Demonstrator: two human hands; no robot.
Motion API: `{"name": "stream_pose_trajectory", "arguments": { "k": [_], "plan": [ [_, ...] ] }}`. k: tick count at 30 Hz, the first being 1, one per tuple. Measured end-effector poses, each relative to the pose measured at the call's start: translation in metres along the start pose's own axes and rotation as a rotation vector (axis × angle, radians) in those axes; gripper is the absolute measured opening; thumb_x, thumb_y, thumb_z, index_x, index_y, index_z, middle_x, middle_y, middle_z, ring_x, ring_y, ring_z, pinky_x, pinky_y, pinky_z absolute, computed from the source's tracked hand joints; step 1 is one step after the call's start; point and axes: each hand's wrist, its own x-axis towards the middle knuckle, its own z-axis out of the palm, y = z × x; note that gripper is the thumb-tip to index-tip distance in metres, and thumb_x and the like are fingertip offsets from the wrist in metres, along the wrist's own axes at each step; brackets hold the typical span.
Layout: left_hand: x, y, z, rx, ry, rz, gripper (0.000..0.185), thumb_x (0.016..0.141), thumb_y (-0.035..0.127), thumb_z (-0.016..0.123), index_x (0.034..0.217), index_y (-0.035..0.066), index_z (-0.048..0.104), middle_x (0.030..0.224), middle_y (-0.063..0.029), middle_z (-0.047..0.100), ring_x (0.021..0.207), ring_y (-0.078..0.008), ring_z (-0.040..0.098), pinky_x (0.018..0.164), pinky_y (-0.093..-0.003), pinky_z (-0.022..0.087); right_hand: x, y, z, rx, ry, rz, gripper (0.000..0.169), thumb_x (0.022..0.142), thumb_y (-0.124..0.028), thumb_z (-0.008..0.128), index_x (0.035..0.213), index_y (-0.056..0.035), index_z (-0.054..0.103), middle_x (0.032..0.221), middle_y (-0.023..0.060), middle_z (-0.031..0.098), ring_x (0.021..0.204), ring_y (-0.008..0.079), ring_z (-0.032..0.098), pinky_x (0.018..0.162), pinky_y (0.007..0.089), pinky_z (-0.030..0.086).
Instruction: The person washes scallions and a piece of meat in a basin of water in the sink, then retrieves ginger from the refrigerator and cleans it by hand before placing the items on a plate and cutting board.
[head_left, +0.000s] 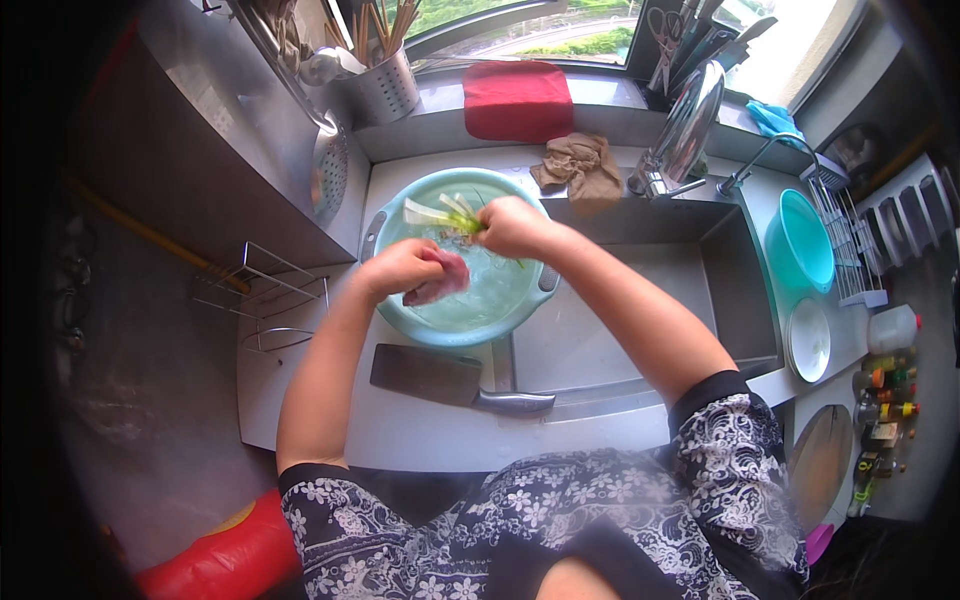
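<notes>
A pale blue plastic basin (501, 330) holding water stands at the left edge of the sink. Above the water, my left hand (401, 268) is closed on a reddish-pink item (442, 280), either a cloth or a piece of meat; which one I cannot tell. Just to the right and farther back, my right hand (514, 225) grips a small bunch of green and white stalks (442, 216), blurred, also over the basin. A cleaver (427, 373) with a metal handle lies on the counter in front of the basin.
Right of the basin is a steel sink (615, 315) with a chrome faucet (660, 176) behind it. A crumpled brown cloth (581, 166) lies at its back edge. A turquoise bowl (801, 240) and a white plate (809, 341) stand right. A wire rack (281, 289) is left.
</notes>
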Motion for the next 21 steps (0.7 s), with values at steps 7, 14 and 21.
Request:
{"name": "stream_pose_trajectory", "arguments": {
  "k": [7,14,21],
  "plan": [
    [-0.039,0.040,-0.005,-0.315,0.296,0.252,0.019,0.077,0.012,0.061,0.092,0.006,0.051,0.073,0.0001,0.052,0.056,-0.0065,0.044,0.050,-0.0201,0.035,-0.037,-0.012,-0.044,0.554,0.088,0.069,0.017,0.078,-0.016,0.066,0.082,0.0006,0.065,0.069,0.0045,0.059,0.058,0.0097,0.055,0.051,0.0258,0.046],
    [-0.051,0.052,0.000,-0.376,0.267,0.363,0.022,0.076,0.011,0.066,0.092,0.008,0.051,0.072,0.0018,0.052,0.055,-0.0036,0.041,0.048,-0.0182,0.031,-0.055,-0.003,-0.029,0.735,0.147,0.062,0.014,0.079,-0.013,0.064,0.084,-0.0002,0.064,0.074,0.0046,0.061,0.064,0.0111,0.057,0.052,0.0260,0.048],
    [-0.045,0.078,0.023,-0.426,0.191,0.458,0.024,0.076,0.007,0.065,0.096,0.007,0.051,0.080,-0.0006,0.054,0.058,-0.0047,0.047,0.048,-0.0178,0.035,-0.093,0.013,-0.012,1.052,0.313,0.027,0.019,0.081,-0.016,0.063,0.089,0.0001,0.061,0.075,0.0054,0.060,0.062,0.0128,0.059,0.052,0.0255,0.049]
  ]
}}
